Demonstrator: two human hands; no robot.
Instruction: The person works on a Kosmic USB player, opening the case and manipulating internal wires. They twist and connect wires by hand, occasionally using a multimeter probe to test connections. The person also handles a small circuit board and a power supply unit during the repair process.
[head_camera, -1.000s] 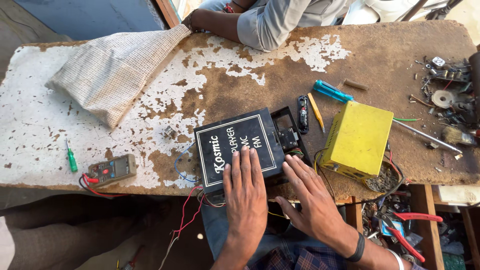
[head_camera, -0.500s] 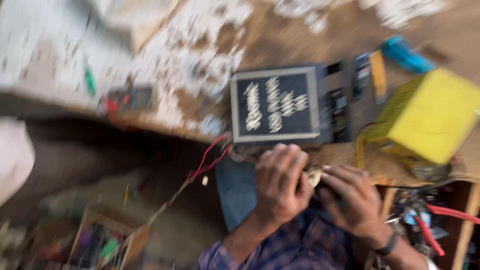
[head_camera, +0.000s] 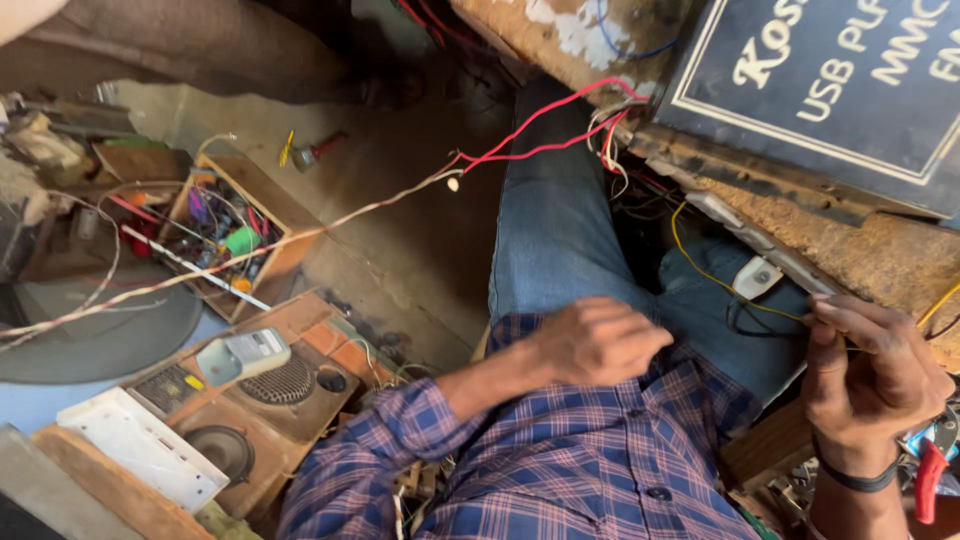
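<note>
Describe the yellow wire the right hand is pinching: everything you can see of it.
The yellow wire is thin, with what looks like plastic insulation. It runs in a slack curve from the tangle under the bench edge, down across the jeans, then level to the right hand, whose fingers pinch it. A short stretch shows again past the hand toward the right frame edge. The left hand is closed in a loose fist on the lap, apart from it. Neither of its ends is visible.
</note>
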